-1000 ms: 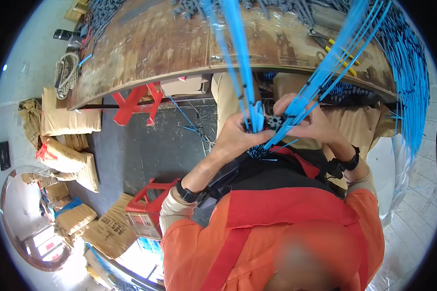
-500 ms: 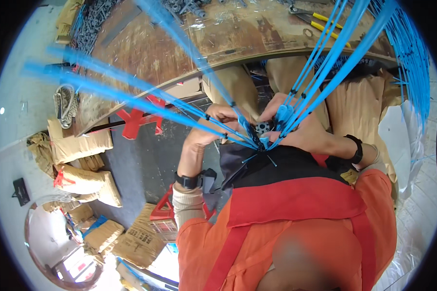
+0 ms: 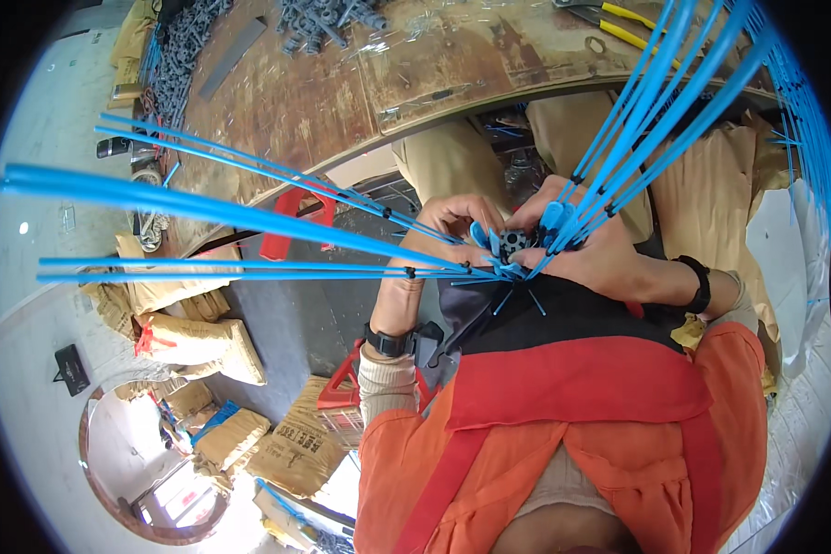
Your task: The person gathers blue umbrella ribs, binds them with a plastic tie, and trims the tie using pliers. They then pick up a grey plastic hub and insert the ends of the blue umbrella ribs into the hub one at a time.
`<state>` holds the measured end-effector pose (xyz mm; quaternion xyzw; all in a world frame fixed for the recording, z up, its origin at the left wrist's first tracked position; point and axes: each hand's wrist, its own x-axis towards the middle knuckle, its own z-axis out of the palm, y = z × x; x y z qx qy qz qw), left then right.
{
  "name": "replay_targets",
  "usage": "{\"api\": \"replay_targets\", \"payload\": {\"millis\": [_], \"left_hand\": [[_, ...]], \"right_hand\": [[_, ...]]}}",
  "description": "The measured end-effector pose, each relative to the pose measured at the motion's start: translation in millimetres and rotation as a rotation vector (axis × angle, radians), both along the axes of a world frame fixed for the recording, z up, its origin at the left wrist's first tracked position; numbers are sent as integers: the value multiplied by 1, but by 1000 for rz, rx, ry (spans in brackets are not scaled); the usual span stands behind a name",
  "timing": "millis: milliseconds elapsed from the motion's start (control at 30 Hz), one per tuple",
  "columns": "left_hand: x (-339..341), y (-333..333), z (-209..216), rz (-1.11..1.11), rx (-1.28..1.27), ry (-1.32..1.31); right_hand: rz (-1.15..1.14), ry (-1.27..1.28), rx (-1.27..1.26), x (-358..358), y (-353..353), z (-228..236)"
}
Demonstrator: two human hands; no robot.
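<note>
Above my lap, both hands meet around a small dark round hub with holes. My left hand is closed, thumb and fingers pinching the flat blue ends of several rods at the hub's left side. Long blue rods with small black fittings fan out from there to the left. My right hand is closed around the hub's right side and a bunch of blue rods that rise to the upper right. Short thin blue tips poke out below the hub. My fingers partly hide the joints.
Ahead is a worn wooden table with grey plastic parts, a flat grey strip and yellow-handled pliers. More blue rods hang at the far right. Brown paper sacks and a red crate are at left.
The left rods have swung: the one pointing up over the table now lies out to the left with the others. Both hands stay at the hub, and the view has shifted slightly.
</note>
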<state>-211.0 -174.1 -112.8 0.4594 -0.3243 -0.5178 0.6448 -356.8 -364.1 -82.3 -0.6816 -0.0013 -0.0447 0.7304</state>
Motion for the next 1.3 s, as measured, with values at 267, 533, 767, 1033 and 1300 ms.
{"api": "replay_targets", "payload": {"millis": [267, 533, 767, 1033, 1300], "left_hand": [[-12, 16, 7, 169, 274, 48], [-23, 15, 10, 202, 145, 61], [-31, 10, -3, 294, 50, 166], [-36, 5, 5, 349, 161, 36], [-29, 15, -3, 287, 377, 91]], "right_hand": [[85, 27, 72, 7, -2, -2], [220, 36, -47, 14, -12, 0], [224, 28, 161, 8, -12, -10], [265, 7, 176, 9, -16, -13], [293, 10, -27, 12, -18, -9]]}}
